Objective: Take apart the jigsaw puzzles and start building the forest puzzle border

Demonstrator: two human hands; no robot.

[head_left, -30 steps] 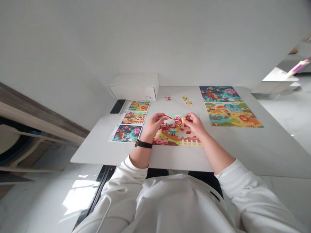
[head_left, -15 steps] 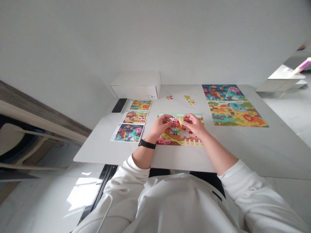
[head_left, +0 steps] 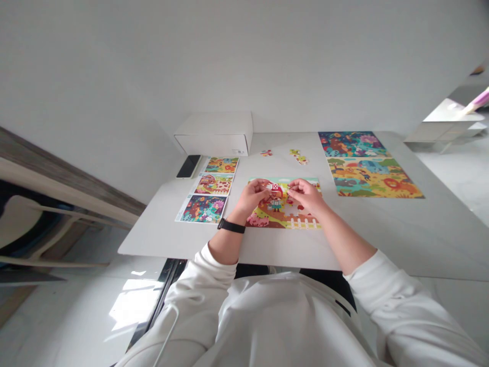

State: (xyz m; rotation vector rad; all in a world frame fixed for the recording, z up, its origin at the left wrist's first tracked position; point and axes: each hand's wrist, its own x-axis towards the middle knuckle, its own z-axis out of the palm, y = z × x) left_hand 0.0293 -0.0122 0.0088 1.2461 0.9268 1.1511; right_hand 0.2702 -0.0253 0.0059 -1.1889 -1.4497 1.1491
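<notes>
Puzzle [head_left: 281, 208] lies near the front edge of the counter [head_left: 160, 229]. Left hand [head_left: 252, 197] and right hand [head_left: 308, 195] bend their fingers over its far part; I cannot tell if either grips anything.

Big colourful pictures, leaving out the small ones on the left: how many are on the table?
3: the farm picture, partly covered by the left hand and right hand; the dark blue picture at the far right; the yellow picture along its near edge.
</notes>
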